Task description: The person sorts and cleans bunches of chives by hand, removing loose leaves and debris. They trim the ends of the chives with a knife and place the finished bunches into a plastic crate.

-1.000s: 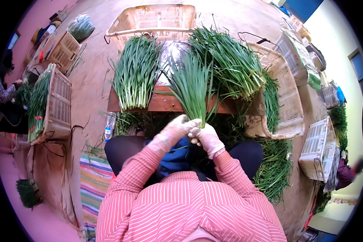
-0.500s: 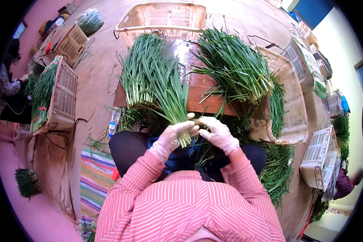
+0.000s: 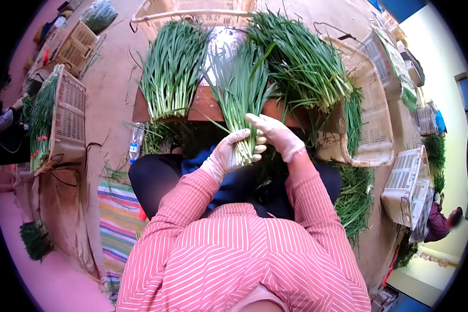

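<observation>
My left hand [image 3: 224,155], in a pale glove, is wrapped round the white stem ends of a bunch of garlic chives [image 3: 240,96]. The leaves point away from me over the wooden table [image 3: 209,103]. Against the right side of the bunch lies my gloved right hand [image 3: 280,136], its fingers stretched out and nothing gripped in them. A stack of garlic chives [image 3: 172,78] rests on the table's left side. On the right is a bigger heap of garlic chives [image 3: 304,67], stems towards the lower right.
Plastic crates stand beyond the table [image 3: 203,18] and at its right [image 3: 377,122]. A water bottle [image 3: 135,140] is by my left knee, near a striped sheet [image 3: 122,223]. Loose greens [image 3: 354,208] lie at my right. Another person [image 3: 6,122] sits far left beside a loaded crate [image 3: 69,122].
The held bunch has swung from leaning left to more upright, clear of the left stack. My right hand has risen along it with fingers straightened. The whole view has shifted slightly.
</observation>
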The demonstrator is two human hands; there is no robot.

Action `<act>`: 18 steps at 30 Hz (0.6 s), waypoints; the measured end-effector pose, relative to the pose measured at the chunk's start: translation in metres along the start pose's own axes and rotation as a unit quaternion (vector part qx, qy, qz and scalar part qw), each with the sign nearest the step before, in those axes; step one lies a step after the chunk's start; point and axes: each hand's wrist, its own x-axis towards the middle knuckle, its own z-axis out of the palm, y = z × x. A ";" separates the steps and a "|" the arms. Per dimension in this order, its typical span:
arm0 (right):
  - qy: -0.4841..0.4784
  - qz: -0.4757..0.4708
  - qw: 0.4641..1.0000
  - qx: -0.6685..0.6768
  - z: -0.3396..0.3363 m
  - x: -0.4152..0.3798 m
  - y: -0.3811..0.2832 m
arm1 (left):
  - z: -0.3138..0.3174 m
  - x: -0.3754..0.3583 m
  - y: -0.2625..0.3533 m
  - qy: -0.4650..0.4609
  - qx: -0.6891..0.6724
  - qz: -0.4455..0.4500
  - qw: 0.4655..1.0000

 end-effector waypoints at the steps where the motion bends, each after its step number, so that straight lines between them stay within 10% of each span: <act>1: 0.011 0.013 1.000 -0.011 0.008 -0.001 -0.003 | -0.008 0.000 -0.006 0.003 -0.007 -0.001 1.000; 9: 0.002 0.004 1.000 -0.018 0.006 0.018 0.010 | -0.017 -0.008 -0.007 0.034 0.032 0.038 0.998; 12: -0.034 0.020 0.998 0.051 0.000 0.029 0.007 | 0.010 -0.014 -0.008 0.162 0.206 -0.019 0.965; 18: -0.166 -0.017 0.954 0.248 0.007 0.042 -0.016 | 0.042 -0.020 0.005 0.107 0.326 -0.111 0.933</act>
